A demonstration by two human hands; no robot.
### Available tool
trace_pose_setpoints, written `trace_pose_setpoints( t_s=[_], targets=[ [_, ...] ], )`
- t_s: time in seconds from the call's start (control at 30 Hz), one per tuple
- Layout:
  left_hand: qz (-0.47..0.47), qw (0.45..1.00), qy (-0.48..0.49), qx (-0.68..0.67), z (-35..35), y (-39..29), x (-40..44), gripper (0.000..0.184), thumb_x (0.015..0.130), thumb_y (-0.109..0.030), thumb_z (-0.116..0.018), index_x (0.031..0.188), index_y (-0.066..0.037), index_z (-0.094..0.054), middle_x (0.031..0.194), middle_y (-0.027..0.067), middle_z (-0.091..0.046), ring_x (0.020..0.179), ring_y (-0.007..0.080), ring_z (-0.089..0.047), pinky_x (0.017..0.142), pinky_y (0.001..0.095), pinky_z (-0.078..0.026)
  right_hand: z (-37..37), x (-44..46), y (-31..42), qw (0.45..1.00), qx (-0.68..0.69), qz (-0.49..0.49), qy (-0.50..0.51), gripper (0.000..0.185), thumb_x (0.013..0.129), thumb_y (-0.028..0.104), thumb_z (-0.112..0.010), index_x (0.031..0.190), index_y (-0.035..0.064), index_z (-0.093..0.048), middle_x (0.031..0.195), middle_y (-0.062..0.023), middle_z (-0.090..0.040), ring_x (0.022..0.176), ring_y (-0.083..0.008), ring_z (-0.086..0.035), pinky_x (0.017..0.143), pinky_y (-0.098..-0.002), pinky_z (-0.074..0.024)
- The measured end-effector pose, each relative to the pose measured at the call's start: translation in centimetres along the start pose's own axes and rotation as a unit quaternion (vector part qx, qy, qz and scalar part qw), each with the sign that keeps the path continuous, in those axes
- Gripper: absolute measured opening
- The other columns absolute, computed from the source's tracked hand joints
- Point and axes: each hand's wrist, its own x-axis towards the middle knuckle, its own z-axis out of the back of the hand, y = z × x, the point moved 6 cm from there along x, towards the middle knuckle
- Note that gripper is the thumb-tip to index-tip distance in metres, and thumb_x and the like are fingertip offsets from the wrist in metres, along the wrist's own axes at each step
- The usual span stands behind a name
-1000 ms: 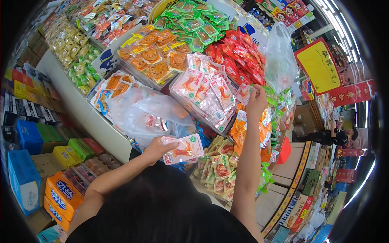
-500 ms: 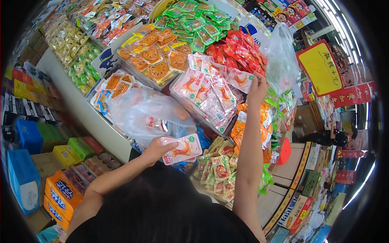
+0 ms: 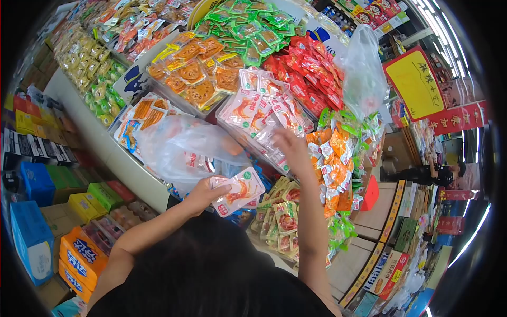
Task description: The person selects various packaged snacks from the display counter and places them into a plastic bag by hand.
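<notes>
My left hand [image 3: 205,194] grips a white-and-pink snack packet [image 3: 240,191] with a reddish food picture, the thumb lying across its front. My right hand [image 3: 291,150], blurred by motion, hovers over the near right part of a bin of matching pink-and-white packets [image 3: 255,113]. Its fingers look stretched and apart, with nothing visible in them. Beside my left hand, a thin translucent plastic bag [image 3: 177,150] lies over the bins, with some packets showing through.
Red packets [image 3: 311,74], green packets [image 3: 248,31] and orange flat snack packets [image 3: 193,74] fill neighbouring bins. Another clear bag [image 3: 364,74] hangs at the right near a yellow sign [image 3: 414,84]. Boxes [image 3: 31,238] stand at the lower left. A person in dark clothes [image 3: 420,174] is farther off.
My right hand has let go of a packet at the bin's right side and moved left and nearer to me. My left hand still holds its packet, slightly more tilted.
</notes>
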Motion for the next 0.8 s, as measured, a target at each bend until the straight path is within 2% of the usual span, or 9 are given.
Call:
trace_pose_setpoints(
  t_s=[0.03,0.1,0.13,0.23,0.33,0.47,0.6,0.7,0.8],
  targets=[
    [0.001,1.0,0.003,0.003,-0.3,-0.2,0.0,0.027,0.082,-0.015,-0.062,0.102,0.002,-0.056,0.092,0.008,-0.062,0.079,0.0115,-0.06,0.069,0.0258,-0.05,-1.5,-1.3,0.6,0.999,0.006,0.03,0.035,0.026,0.084,0.017,-0.058,0.105,0.0,-0.057,0.086,-0.005,-0.06,0.08,-0.0096,-0.055,0.073,-0.0252,-0.044],
    [-0.015,0.999,-0.011,-0.026,-0.7,-0.8,0.1,0.024,0.082,-0.014,-0.061,0.1,0.001,-0.056,0.091,0.0078,-0.062,0.078,0.0115,-0.06,0.068,0.0258,-0.05,-4.4,-3.8,0.7,0.988,0.077,-0.005,0.137,0.024,0.084,0.017,-0.058,0.1,-0.0001,-0.058,0.083,-0.0043,-0.059,0.078,-0.0087,-0.053,0.071,-0.0249,-0.0432],
    [-0.012,1.0,-0.007,-0.023,-0.8,-0.7,0.1,0.024,0.082,-0.014,-0.061,0.1,0.001,-0.056,0.091,0.0078,-0.062,0.078,0.0115,-0.06,0.068,0.0258,-0.05,-4.8,-4.6,1.0,0.988,0.079,-0.007,0.132,0.024,0.084,0.017,-0.058,0.1,-0.0001,-0.058,0.083,-0.0043,-0.059,0.078,-0.0087,-0.053,0.071,-0.0249,-0.0432],
    [-0.003,1.0,-0.025,0.001,-0.7,-0.5,0.2,0.022,0.083,-0.014,-0.061,0.098,0.001,-0.056,0.09,0.0077,-0.062,0.078,0.0115,-0.06,0.068,0.0259,-0.05,-6.2,-6.8,2.1,0.98,0.06,-0.001,0.192,0.026,0.081,0.018,-0.061,0.099,-0.001,-0.057,0.086,-0.0112,-0.061,0.077,-0.0136,-0.055,0.069,-0.0283,-0.0442],
    [0.006,0.998,-0.056,-0.011,-0.4,0.3,0.3,0.025,0.083,-0.016,-0.062,0.098,0.003,-0.055,0.09,0.0088,-0.062,0.078,0.0135,-0.061,0.068,0.0279,-0.052,-5.9,-7.6,1.1,0.985,0.114,-0.044,0.121,0.017,0.082,0.016,-0.06,0.087,-0.0004,-0.059,0.072,-0.0011,-0.057,0.068,-0.0068,-0.05,0.063,-0.0229,-0.0418],
    [-0.013,0.994,-0.076,-0.075,0.1,1.0,0.9,0.023,0.087,-0.018,-0.057,0.097,0.002,-0.055,0.09,0.0095,-0.061,0.078,0.0142,-0.061,0.069,0.0283,-0.052,-3.1,-6.7,-1.1,0.994,0.104,-0.005,-0.013,0.016,0.083,0.015,-0.058,0.088,0.0005,-0.06,0.074,0.0002,-0.058,0.069,-0.0059,-0.051,0.064,-0.022,-0.0422],
    [-0.003,0.991,-0.082,-0.106,0.4,1.2,0.7,0.023,0.088,-0.017,-0.054,0.098,0.004,-0.054,0.09,0.0095,-0.06,0.078,0.0143,-0.06,0.071,0.0282,-0.051,2.1,-4.7,-4.2,0.961,0.203,-0.096,-0.16,0.014,0.085,0.016,-0.057,0.089,0.0028,-0.061,0.078,0.0002,-0.059,0.068,-0.0051,-0.051,0.061,-0.0204,-0.0415],
    [0.007,0.992,-0.083,-0.098,0.6,1.3,0.0,0.023,0.088,-0.017,-0.054,0.098,0.004,-0.054,0.091,0.0096,-0.06,0.078,0.0143,-0.06,0.07,0.0282,-0.051,4.1,-2.5,-5.6,0.93,0.27,-0.046,-0.245,0.015,0.085,0.016,-0.057,0.092,0.0027,-0.059,0.078,-0.0001,-0.058,0.066,-0.0045,-0.05,0.059,-0.0192,-0.0407],
    [0.003,0.99,-0.092,-0.107,0.5,1.0,-0.3,0.023,0.087,-0.017,-0.055,0.097,0.004,-0.054,0.09,0.0097,-0.061,0.078,0.0142,-0.061,0.07,0.0283,-0.051,4.0,0.0,-6.5,0.921,0.299,-0.035,-0.248,0.021,0.085,0.015,-0.056,0.1,0.0004,-0.056,0.079,-0.0008,-0.058,0.068,-0.0064,-0.051,0.06,-0.0215,-0.0418]
  ],
)
